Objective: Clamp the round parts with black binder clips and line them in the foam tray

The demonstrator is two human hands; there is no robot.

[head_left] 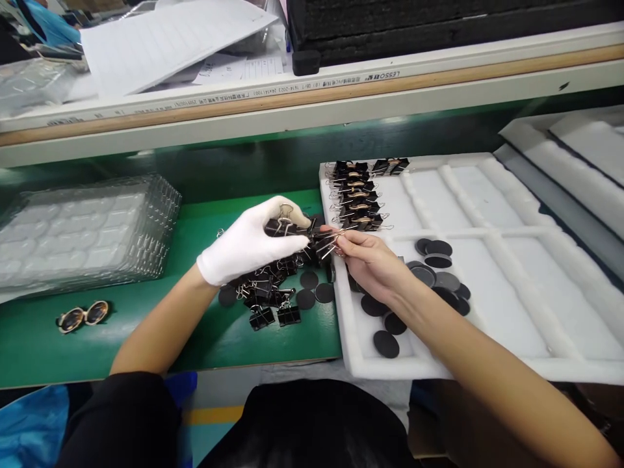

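Note:
My left hand (248, 242), in a white glove, is closed around black binder clips with wire handles. One binder clip (283, 226) shows between its thumb and fingers. My bare right hand (368, 260) pinches the wire handles of a black binder clip (322, 246) where both hands meet, over the left edge of the foam tray (353, 361). What this clip's jaws hold, if anything, is hidden. Below the gloved hand lies a pile of loose binder clips (263, 289) with black discs (324, 293) beside it.
Binder clips gripping tan-edged pieces (358, 195) stand in a row in the tray's far left compartment. More dark discs (446, 281) lie in the nearer one. Small tortoiseshell sunglasses (84, 316) and stacked clear plastic trays (88, 234) are left on the green mat (185, 348). A shelf (244, 117) crosses behind.

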